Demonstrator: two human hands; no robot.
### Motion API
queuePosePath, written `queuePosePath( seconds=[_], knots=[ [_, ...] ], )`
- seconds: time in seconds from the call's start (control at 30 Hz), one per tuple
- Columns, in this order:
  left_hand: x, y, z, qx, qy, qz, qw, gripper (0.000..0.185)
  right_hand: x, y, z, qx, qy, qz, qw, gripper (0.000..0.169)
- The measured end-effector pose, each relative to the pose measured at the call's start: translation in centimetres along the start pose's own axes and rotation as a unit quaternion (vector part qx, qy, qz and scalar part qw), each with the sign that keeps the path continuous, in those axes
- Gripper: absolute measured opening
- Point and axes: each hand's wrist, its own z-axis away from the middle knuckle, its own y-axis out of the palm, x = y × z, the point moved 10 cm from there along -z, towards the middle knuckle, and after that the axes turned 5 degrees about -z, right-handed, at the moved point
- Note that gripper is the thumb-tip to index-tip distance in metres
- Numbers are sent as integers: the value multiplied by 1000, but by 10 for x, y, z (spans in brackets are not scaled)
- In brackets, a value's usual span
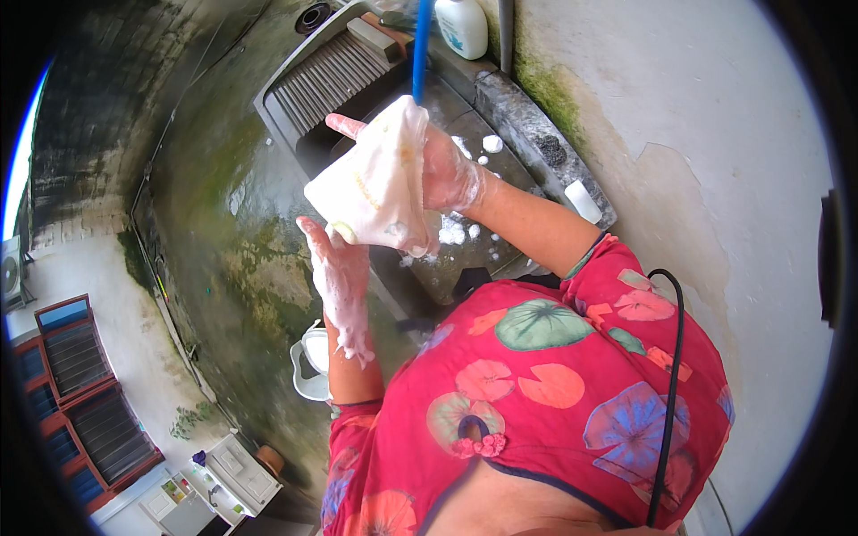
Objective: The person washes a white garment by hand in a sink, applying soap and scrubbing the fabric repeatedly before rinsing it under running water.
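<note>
A thin white cloth [375, 181] with small coloured prints is spread between my hands above a stone wash basin. My right hand [448, 171] holds it from behind at the right edge, and one finger sticks out past its upper left side. Thick foam covers my left hand [340, 271] and wrist; this hand touches the cloth's lower left edge, its thumb side away from the fabric and its other fingertips partly hidden. Clumps of foam [452, 231] lie on the wet basin floor. A blue hose or pole [421, 50] rises just beyond the cloth.
A ribbed washboard [328, 84] forms the basin's far left part, with a pale block [373, 39] at its end. A white bottle [462, 28] stands by the wall. On the ledge lies a white bar-like object [582, 202]. A white bucket [310, 365] is beside my left forearm.
</note>
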Motion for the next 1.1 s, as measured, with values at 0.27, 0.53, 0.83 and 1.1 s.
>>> queuePosePath(
  seconds=[0.27, 0.53, 0.83, 1.1],
  knots=[
    [-49, -30, -3, -37, 93, 110, 989, 44, 46, 34, 15, -13, -84, 237, 968, 81],
    [-78, -5, 20, -47, 171, -28, 984, 31, 58, 53, 17, -134, -97, 529, 832, 54],
    [-121, 36, 31, 45, 258, -107, 959, 68, 64, 73, 11, -163, -135, 820, 532, 41],
    [-94, -4, 6, 52, 216, -374, 900, 25, 79, 85, -3, -78, -128, 884, 442, 14]
  ],
)
